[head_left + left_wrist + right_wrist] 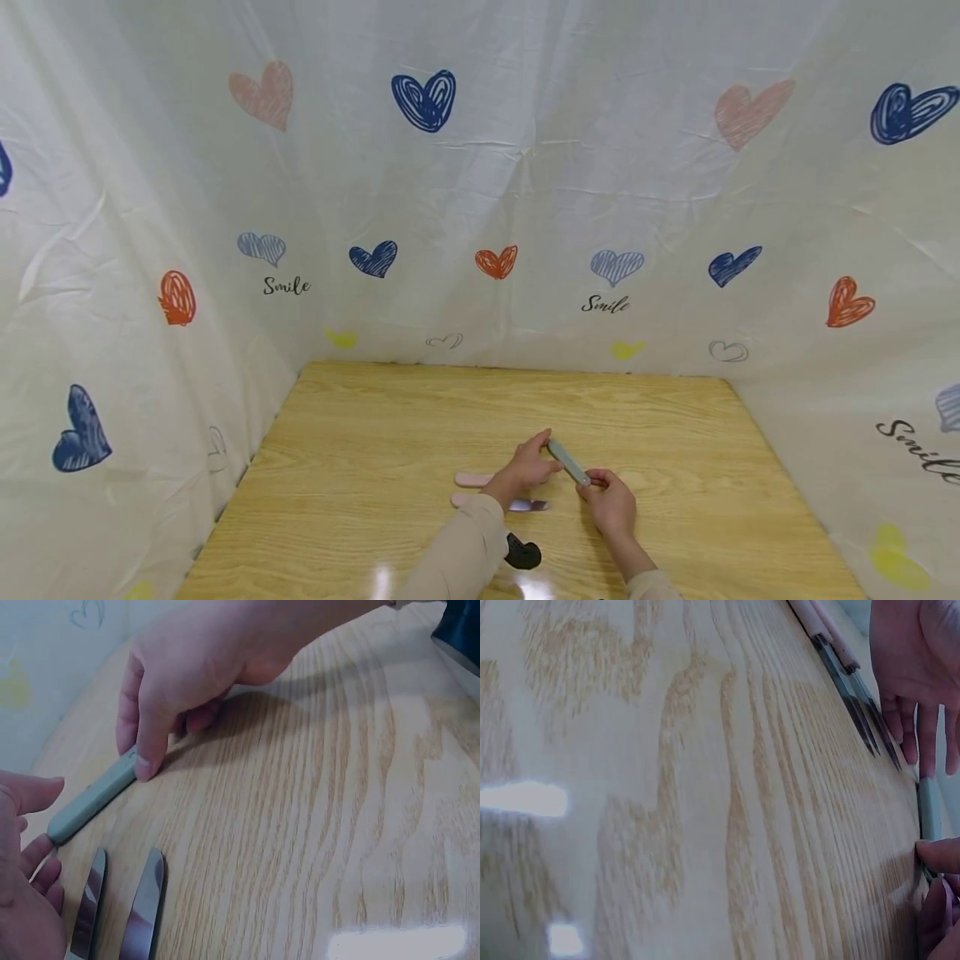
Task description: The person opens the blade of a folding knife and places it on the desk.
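A slim green handle-like bar [568,462], rounded at the ends and with a small hole at one, lies slanted between both hands. My right hand [613,505] pinches its holed end between thumb and fingers. In the left wrist view the other end of the bar [94,796] meets a fingertip of my left hand [26,870], whose thumb stands apart from it. The right wrist view shows my left hand [919,664] with fingers extended. Below my left forearm lie two knives with pink handles [471,480] and shiny blades [142,907]. No blade shows on the green bar.
The wooden table [360,433] ends at a white curtain [525,192] printed with hearts, which hangs behind and along both sides. A black object [522,552] shows beside my left sleeve [465,546]. Light glares off the near part of the tabletop.
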Motion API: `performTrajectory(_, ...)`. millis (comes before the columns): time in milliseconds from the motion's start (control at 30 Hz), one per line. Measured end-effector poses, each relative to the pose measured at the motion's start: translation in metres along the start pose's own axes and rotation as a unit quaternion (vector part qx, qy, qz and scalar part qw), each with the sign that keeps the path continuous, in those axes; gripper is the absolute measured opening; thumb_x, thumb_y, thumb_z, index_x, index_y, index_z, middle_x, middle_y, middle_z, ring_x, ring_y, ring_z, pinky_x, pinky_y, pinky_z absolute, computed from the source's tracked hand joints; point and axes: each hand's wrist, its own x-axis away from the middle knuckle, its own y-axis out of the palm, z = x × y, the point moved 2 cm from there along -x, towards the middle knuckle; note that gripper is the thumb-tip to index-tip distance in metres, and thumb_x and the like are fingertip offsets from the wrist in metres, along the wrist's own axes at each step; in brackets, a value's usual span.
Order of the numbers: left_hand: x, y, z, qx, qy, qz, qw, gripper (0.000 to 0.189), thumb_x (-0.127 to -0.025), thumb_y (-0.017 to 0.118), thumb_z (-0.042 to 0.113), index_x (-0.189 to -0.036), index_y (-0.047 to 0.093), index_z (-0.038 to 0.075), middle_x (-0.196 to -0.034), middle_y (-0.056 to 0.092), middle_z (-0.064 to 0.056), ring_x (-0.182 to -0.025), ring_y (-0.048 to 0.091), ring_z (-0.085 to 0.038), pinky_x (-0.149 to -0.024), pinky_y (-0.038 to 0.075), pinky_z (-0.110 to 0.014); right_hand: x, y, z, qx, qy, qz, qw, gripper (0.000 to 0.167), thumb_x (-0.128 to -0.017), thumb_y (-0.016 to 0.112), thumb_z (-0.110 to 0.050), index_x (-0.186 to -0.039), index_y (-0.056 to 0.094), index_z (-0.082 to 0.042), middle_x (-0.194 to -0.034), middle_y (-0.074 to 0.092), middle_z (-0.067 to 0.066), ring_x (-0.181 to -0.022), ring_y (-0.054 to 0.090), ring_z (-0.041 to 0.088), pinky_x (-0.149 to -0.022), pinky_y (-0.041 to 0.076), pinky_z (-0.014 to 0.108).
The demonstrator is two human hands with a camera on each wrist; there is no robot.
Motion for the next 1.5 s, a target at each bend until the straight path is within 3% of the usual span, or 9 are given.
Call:
performTrajectory(267, 0.005, -0.006, 0.004, 0.040, 0.009, -0.015, 0.9990, 0.067, -0.090, 0.063, 0.010, -0.148, 0.032, -0.004, -0.148, 0.038, -0.026, -0.138, 0.035, -0.044, -0.114, 0.032, -0.054, 0.003, 0.001, 0.000, -0.020, -0.021, -0.007, 0.9996, 0.026, -0.080, 0.076, -0.015, -0.103, 0.071, -0.002, -0.094, 0.073, 0.010, -0.075, 0.057, 0.009, -0.062, 0.043, 0.018)
performTrajectory(500, 0.009, -0.011, 0.002, 0.059, 0.023, -0.018, 0.9978, 0.064, -0.091, 0.063, 0.008, -0.146, 0.033, -0.007, -0.143, 0.043, -0.025, -0.134, 0.040, -0.043, -0.110, 0.038, -0.053, 0.008, -0.005, -0.005, -0.048, -0.032, -0.022, 0.9981, 0.026, -0.081, 0.076, -0.009, -0.105, 0.069, 0.001, -0.093, 0.071, 0.010, -0.078, 0.058, 0.007, -0.064, 0.048, 0.014)
performTrajectory(733, 0.019, -0.023, 0.005, 0.097, 0.060, 0.039, 0.9927, 0.054, -0.091, 0.061, 0.005, -0.140, 0.043, -0.009, -0.129, 0.052, -0.023, -0.117, 0.056, -0.034, -0.093, 0.053, -0.041, 0.010, -0.007, -0.019, -0.084, -0.055, -0.024, 0.9947, 0.025, -0.081, 0.076, -0.006, -0.104, 0.070, 0.001, -0.094, 0.070, 0.013, -0.076, 0.058, 0.004, -0.065, 0.051, 0.014)
performTrajectory(900, 0.026, -0.034, 0.005, 0.095, 0.081, 0.087, 0.9884, 0.047, -0.089, 0.064, 0.003, -0.132, 0.052, -0.009, -0.116, 0.058, -0.023, -0.102, 0.060, -0.026, -0.086, 0.056, -0.032, 0.013, -0.006, -0.029, -0.105, -0.067, -0.030, 0.9918, 0.025, -0.080, 0.076, -0.004, -0.104, 0.070, 0.001, -0.093, 0.069, 0.013, -0.075, 0.058, 0.002, -0.065, 0.052, 0.014)
performTrajectory(1100, 0.034, -0.045, 0.000, 0.081, 0.082, 0.127, 0.9851, 0.039, -0.089, 0.066, 0.006, -0.126, 0.060, -0.005, -0.110, 0.063, -0.018, -0.095, 0.063, -0.022, -0.079, 0.057, -0.026, 0.019, -0.003, -0.037, -0.127, -0.082, -0.036, 0.9878, 0.024, -0.078, 0.078, -0.003, -0.101, 0.071, 0.001, -0.090, 0.070, 0.013, -0.073, 0.058, 0.000, -0.066, 0.053, 0.014)
performTrajectory(1233, 0.038, -0.051, -0.007, 0.096, 0.060, 0.143, 0.9832, 0.033, -0.086, 0.070, 0.006, -0.117, 0.066, -0.003, -0.104, 0.066, -0.014, -0.088, 0.065, -0.017, -0.071, 0.058, -0.024, 0.022, -0.002, -0.040, -0.136, -0.100, -0.047, 0.9845, 0.022, -0.077, 0.077, 0.000, -0.099, 0.071, 0.000, -0.091, 0.070, 0.013, -0.074, 0.058, -0.002, -0.068, 0.053, 0.014)
performTrajectory(1333, 0.042, -0.055, -0.013, 0.120, 0.040, 0.137, 0.9824, 0.030, -0.084, 0.071, 0.007, -0.112, 0.068, -0.004, -0.100, 0.068, -0.012, -0.083, 0.065, -0.013, -0.067, 0.057, -0.022, 0.023, -0.002, -0.042, -0.136, -0.115, -0.059, 0.9822, 0.021, -0.077, 0.076, 0.002, -0.098, 0.071, 0.000, -0.092, 0.070, 0.013, -0.075, 0.058, -0.001, -0.069, 0.054, 0.014)
performTrajectory(1500, 0.050, -0.059, -0.022, 0.170, 0.024, 0.088, 0.9813, 0.025, -0.083, 0.071, 0.002, -0.106, 0.069, -0.008, -0.092, 0.072, -0.014, -0.078, 0.067, -0.010, -0.071, 0.060, -0.026, 0.025, -0.003, -0.043, -0.138, -0.138, -0.075, 0.9779, 0.022, -0.075, 0.076, 0.007, -0.095, 0.072, -0.001, -0.091, 0.069, 0.011, -0.076, 0.058, 0.000, -0.070, 0.054, 0.015)
